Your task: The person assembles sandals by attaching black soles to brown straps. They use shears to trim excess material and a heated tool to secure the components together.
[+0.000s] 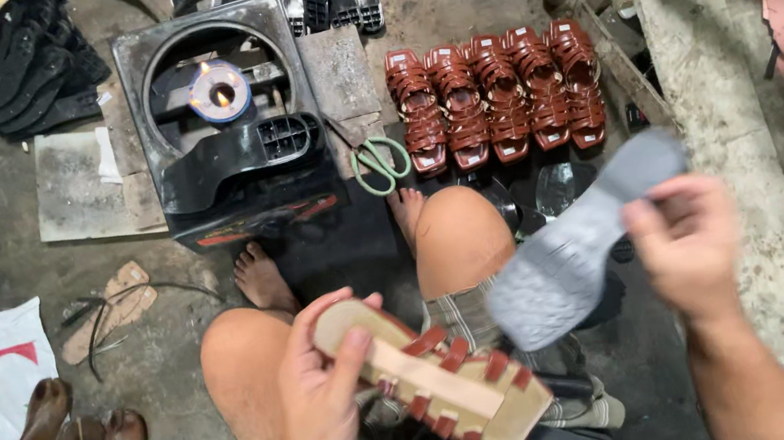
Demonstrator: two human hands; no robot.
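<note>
Sandal point(438, 375) and sole point(577, 246) in hand, bottom of frame.
Left hand point(319, 396) clenched round sandal, lower middle; right hand point(688, 247) gripped grey sole, blurred, right of centre.

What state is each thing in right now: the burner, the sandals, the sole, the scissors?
Burner: lit, small flames showing.
Black sole on the stove: lying across the stove's front rim.
Sandal: upside down, bare underside up, held in the left hand.
Grey sole: loose, tread up, blurred, held in the right hand.
Scissors: blades shut, on the floor.
Row of sandals: upright, side by side.
</note>
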